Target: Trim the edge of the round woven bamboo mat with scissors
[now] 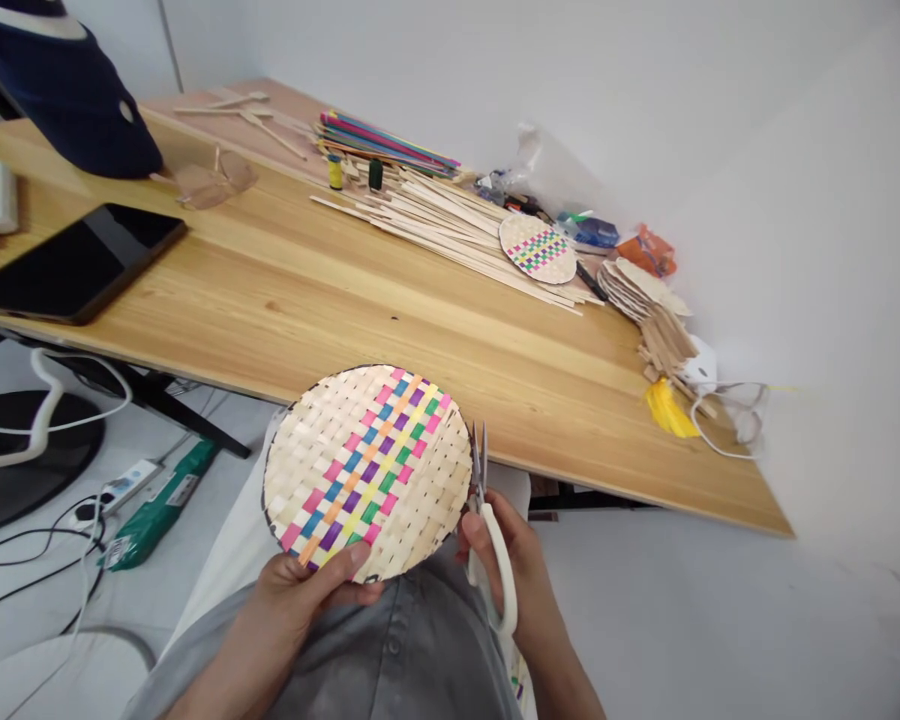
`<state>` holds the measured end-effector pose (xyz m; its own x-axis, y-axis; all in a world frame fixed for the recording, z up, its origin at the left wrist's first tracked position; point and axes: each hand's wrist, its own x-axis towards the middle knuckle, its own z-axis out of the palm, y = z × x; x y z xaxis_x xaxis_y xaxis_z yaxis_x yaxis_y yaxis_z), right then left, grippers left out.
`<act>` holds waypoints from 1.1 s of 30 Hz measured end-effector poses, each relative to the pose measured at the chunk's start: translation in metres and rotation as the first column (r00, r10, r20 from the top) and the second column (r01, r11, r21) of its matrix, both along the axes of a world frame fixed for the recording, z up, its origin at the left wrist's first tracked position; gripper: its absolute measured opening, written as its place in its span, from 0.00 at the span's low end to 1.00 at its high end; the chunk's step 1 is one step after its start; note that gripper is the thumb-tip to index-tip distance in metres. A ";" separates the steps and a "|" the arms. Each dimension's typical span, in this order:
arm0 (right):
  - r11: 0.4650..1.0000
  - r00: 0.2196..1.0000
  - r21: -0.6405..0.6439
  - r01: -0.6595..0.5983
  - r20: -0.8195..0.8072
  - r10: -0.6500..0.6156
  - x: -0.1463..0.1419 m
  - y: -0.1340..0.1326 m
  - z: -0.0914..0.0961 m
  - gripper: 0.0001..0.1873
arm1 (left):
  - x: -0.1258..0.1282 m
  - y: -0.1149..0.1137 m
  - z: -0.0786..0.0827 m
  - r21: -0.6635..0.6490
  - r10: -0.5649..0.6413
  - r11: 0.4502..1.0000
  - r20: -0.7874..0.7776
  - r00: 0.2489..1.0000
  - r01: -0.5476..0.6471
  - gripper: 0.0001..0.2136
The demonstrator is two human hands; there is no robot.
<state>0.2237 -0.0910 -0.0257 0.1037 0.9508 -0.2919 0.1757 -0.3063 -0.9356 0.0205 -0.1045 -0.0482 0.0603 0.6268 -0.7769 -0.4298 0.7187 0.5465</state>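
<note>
My left hand (307, 595) grips the lower edge of a round woven bamboo mat (367, 470), thumb on top. The mat has a diagonal band of pink, blue, purple, orange, yellow and green strips. My right hand (514, 570) is closed round the white handles of a pair of scissors (484, 510). The scissor blades point upward and sit against the mat's right rim, nearly closed. Both hands hover over my lap, in front of the wooden table (330, 290).
On the table lie a second woven disc (538, 248), a pile of bamboo strips (435, 215), coloured strips (386, 140), a stack of cut discs (645, 295), a yellow tassel (667, 408) and a dark tablet (75, 262). Cables and a power strip (120, 490) lie on the floor at left.
</note>
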 end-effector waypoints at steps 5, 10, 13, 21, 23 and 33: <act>0.996 0.996 -0.007 -0.089 -0.024 0.089 0.003 0.002 0.005 0.24 | -0.007 -0.004 0.000 0.001 -0.039 0.999 -0.009 0.999 0.039 0.16; 0.995 0.994 0.007 -0.101 -0.030 0.101 0.003 0.001 0.003 0.24 | -0.009 -0.005 -0.001 0.008 -0.053 0.999 -0.031 0.998 0.054 0.17; 0.995 0.994 0.006 -0.099 -0.039 0.099 0.005 -0.001 -0.001 0.21 | -0.009 -0.005 -0.002 0.012 -0.063 0.998 -0.051 0.997 0.064 0.17; 0.996 0.996 -0.031 -0.080 -0.041 0.078 0.005 -0.004 -0.008 0.22 | -0.011 -0.005 -0.005 0.007 -0.083 0.996 -0.126 0.989 0.085 0.14; 0.997 0.997 -0.044 -0.065 -0.035 0.063 0.005 -0.004 -0.007 0.22 | -0.011 -0.005 -0.004 0.013 -0.088 0.996 -0.131 0.988 0.090 0.16; 0.987 0.998 -0.151 0.059 -0.004 -0.060 -0.002 -0.004 -0.008 0.26 | -0.012 -0.006 -0.005 -0.001 -0.123 0.992 -0.169 0.978 0.125 0.15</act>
